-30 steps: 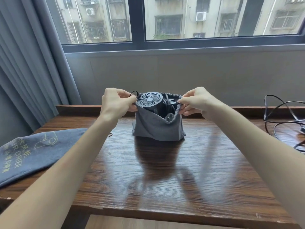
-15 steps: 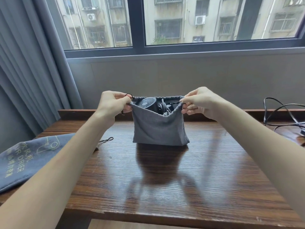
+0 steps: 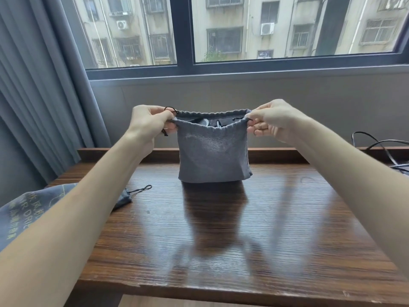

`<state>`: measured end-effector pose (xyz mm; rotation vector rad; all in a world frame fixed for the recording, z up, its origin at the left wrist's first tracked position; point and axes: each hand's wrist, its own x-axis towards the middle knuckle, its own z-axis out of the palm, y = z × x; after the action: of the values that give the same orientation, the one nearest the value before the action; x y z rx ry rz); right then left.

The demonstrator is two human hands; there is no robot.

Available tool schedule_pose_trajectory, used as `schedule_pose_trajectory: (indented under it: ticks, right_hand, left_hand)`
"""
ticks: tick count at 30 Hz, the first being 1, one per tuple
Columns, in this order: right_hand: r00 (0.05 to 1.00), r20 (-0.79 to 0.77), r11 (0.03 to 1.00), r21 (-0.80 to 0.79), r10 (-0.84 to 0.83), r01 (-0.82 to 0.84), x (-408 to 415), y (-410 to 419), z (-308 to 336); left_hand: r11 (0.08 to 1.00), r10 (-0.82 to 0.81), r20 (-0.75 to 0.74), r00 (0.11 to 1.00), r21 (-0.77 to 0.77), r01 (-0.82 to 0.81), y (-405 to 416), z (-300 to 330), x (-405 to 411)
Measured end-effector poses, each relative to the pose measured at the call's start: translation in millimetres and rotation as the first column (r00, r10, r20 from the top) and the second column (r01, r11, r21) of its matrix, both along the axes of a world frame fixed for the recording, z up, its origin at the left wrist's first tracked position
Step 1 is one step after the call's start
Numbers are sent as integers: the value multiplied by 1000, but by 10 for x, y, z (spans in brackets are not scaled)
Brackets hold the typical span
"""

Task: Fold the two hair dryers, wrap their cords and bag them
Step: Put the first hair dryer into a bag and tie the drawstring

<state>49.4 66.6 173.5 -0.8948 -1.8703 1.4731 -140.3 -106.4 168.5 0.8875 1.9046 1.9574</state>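
A grey drawstring bag (image 3: 212,154) stands upright on the wooden table (image 3: 265,229), its mouth pulled taut and narrow. Inside it, only the grille of a hair dryer (image 3: 203,122) and a bit of black cord show above the rim. My left hand (image 3: 150,122) pinches the bag's left top corner, where a black drawstring loop sticks out. My right hand (image 3: 270,121) pinches the right top corner. A second grey bag (image 3: 24,213) with printed lettering lies flat at the table's left edge, partly under my left forearm. Black cord (image 3: 380,149) lies at the far right.
A raised wooden lip runs along the back of the table below the grey wall and window. Grey curtains hang at the left. The second bag's black drawstring loop (image 3: 141,189) lies on the table left of the standing bag.
Both hands have lifted and pulled the bag's rim up and apart. The bag now stands taller, and the dryer has sunk from well above the rim to almost hidden.
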Motion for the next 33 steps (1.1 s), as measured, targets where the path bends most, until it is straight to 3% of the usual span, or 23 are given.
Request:
schedule_pose_trajectory:
  ticks: [11,14,18,25,29,33]
  right_hand:
    - [999,20,999,16,-39,39,-94,78,157]
    - [996,70,998,19,-56,54,-96,83,82]
    - [993,-102,996,-72,-59,52,-102,105,134]
    - [994,-78,997,-22,-72,71,-115,104,198]
    - [980,-179,996,-31,-90,86,-95,133,240]
    - [976,-202,996,-55,-77,68,-63,155,309]
  left_hand:
    - [1000,-3,-10,1000,13,3,147,226,-5]
    - [998,2,-48,999,-62,-5,170,198,-29]
    - [1000,19,-52,998,-11,-20,164,273,-58]
    - [1000,22,-51,998,2,-22,167,232,-76]
    - [997,28,6,1000,65,-28,199,327,-118]
    - [999,28,-28,999,47,-26,231,381,-129]
